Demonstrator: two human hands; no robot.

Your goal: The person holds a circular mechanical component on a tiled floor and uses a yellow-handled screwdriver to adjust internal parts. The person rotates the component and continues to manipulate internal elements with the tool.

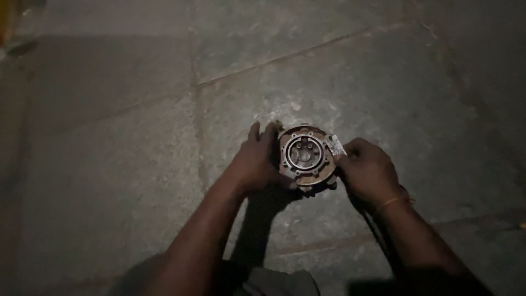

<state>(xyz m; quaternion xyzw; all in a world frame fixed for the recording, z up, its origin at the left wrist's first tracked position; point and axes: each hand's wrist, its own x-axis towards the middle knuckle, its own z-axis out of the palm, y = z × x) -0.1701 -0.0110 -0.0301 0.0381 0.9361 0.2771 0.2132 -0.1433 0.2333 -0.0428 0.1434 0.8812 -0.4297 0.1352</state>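
— How was the round, rusty metal housing (306,157) held?

— It was gripped between both hands, just above the stone floor (137,137). The left hand (257,161) was cupped around its left rim, fingers spread; the right hand (368,171) was closed on its right edge, wrist bent inward.

— What would have been advised?

— A firm, even grip from both sides, the open face kept upward.

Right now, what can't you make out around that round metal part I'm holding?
- Head view: the underside of the round metal part, hidden by its own body.
- Its side edges, covered by the left hand and right hand.
- The small label: too small.
- The stone floor corners: lost in darkness.
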